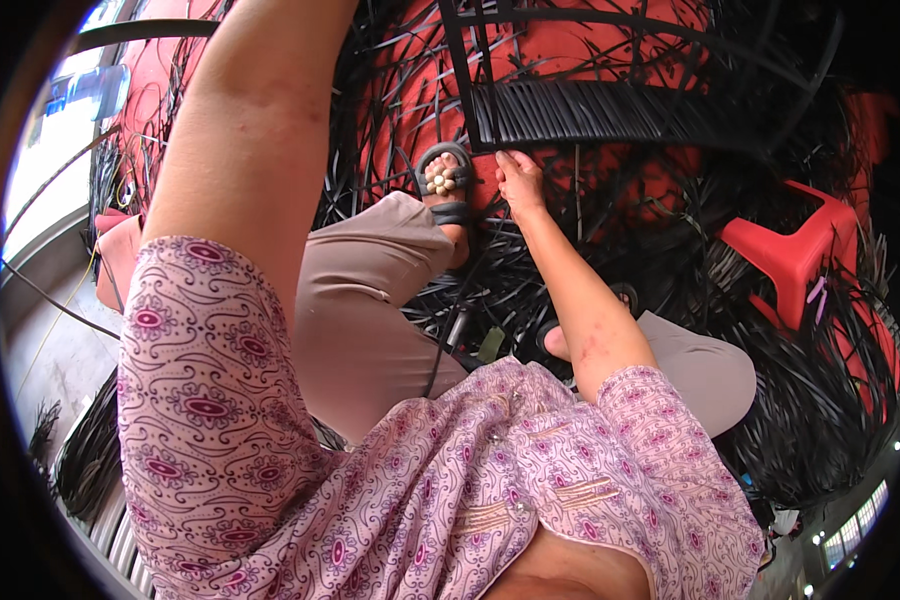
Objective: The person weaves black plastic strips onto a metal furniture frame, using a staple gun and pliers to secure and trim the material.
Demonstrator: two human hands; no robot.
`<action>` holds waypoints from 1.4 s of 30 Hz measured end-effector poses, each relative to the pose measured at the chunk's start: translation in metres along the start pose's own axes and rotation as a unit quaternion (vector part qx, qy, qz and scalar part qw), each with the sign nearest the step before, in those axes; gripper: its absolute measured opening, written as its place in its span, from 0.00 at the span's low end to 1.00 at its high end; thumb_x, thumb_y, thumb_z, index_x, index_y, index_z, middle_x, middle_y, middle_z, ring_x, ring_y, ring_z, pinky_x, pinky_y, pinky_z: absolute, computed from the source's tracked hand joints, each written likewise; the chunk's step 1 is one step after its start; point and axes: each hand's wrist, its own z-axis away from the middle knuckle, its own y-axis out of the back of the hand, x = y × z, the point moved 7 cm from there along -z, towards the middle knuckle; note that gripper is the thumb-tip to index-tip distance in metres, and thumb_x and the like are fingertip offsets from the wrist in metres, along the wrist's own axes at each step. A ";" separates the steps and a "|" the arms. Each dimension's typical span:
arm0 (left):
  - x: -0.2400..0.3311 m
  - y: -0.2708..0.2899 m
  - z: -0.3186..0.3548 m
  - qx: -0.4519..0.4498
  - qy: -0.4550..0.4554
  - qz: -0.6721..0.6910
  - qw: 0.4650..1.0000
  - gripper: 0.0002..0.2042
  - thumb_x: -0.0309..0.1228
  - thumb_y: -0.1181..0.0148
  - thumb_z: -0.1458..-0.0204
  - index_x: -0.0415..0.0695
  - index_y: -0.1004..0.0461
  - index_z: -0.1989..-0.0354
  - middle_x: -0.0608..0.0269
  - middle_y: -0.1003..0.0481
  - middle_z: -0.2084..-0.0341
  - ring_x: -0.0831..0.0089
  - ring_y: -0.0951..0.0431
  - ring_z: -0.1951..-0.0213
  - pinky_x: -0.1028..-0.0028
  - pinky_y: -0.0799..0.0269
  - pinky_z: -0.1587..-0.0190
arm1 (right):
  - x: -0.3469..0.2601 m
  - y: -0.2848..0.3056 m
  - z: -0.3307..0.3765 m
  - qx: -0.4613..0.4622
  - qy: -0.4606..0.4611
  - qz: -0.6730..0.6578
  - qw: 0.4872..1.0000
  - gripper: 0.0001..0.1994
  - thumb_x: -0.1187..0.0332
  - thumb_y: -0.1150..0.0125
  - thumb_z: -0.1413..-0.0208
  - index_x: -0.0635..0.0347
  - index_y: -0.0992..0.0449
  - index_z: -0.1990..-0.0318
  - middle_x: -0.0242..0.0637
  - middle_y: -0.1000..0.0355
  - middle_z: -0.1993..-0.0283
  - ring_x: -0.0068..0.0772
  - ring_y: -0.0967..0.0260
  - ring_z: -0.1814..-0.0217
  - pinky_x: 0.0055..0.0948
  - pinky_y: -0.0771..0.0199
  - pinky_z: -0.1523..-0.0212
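Observation:
My right hand (522,185) is raised in front of me. Its thumb and fingers are pinched together at the lower left corner of a black frame (460,70), and what they grip is too small to make out. Black flat strips are wrapped side by side into a woven panel (590,112) across this frame. My left arm (240,130) reaches up past the top edge of the picture, so its hand is out of sight.
Loose black strips (770,440) lie in tangled heaps over a red floor covering (590,45). To the right stands a red plastic stool (795,245). My sandalled foot (443,185) rests just left of my right hand. A bright opening (70,130) is at the far left.

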 end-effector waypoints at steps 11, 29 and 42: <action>-0.145 -0.005 0.133 -0.031 0.122 0.072 0.989 0.13 0.39 0.44 0.36 0.41 0.27 0.53 0.63 0.25 0.65 0.71 0.25 0.60 0.69 0.28 0.54 | -0.026 -0.017 -0.012 -0.023 0.101 0.066 0.992 0.12 0.57 0.39 0.36 0.52 0.26 0.69 0.20 0.38 0.81 0.12 0.45 0.85 0.19 0.49 0.85; -0.160 -0.005 0.176 -0.016 0.255 0.229 0.939 0.17 0.25 0.42 0.38 0.40 0.32 0.42 0.59 0.22 0.56 0.71 0.21 0.55 0.69 0.24 0.48 | -0.033 -0.016 -0.014 -0.036 0.048 0.002 0.998 0.12 0.59 0.34 0.38 0.58 0.21 0.57 0.22 0.35 0.80 0.13 0.45 0.84 0.17 0.47 0.84; 0.105 0.040 0.145 0.022 -0.203 -0.294 0.934 0.32 0.45 0.27 0.53 0.42 0.31 0.42 0.51 0.30 0.46 0.52 0.32 0.43 0.56 0.40 0.37 | 0.035 0.046 0.004 -0.008 -0.003 0.115 0.993 0.10 0.59 0.35 0.39 0.56 0.21 0.61 0.22 0.35 0.80 0.13 0.44 0.84 0.19 0.46 0.84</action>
